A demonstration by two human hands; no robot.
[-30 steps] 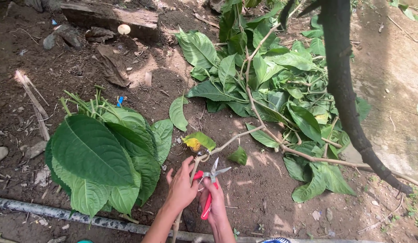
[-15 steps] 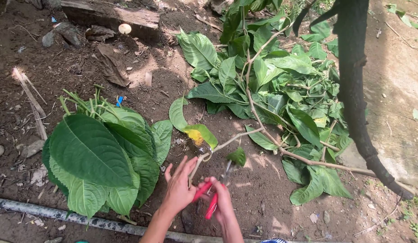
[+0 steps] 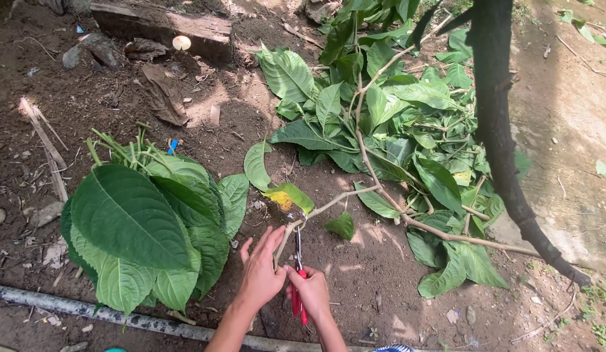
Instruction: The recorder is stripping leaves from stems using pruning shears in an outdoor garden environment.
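Bare soil, patchy sun and shade. Left hand (image 3: 260,274) at near centre, fingers loosely curled round a thin pale cut branch (image 3: 355,192), thumb spread out to the side; grip is at the branch's near end. Right hand (image 3: 309,293) just right of it, touching it, closed round the red handles of pruning shears (image 3: 297,277). Blades point away from the person and look nearly together, tips at the branch just below a yellowing leaf (image 3: 288,195). Whether the blades meet the wood cannot be told.

The branch runs from the hands up and right, then forks into a leafy heap of cut branches (image 3: 394,124) at far right centre. One small green leaf (image 3: 342,225) hangs beside the stem, right of the shears.

Left of the hands: a neat stack of large green leaves (image 3: 143,228), stalks pointing far-left, lying on the soil well apart from the heap.

Near edge: a grey pipe (image 3: 88,311) running left to right, passing under the forearms.

Right: a dark tree trunk (image 3: 502,137) slanting from top down to near right.

Far left: a weathered wooden plank (image 3: 159,26) with a small pale mushroom (image 3: 180,42) against it; a dry brown leaf (image 3: 164,98) nearer.
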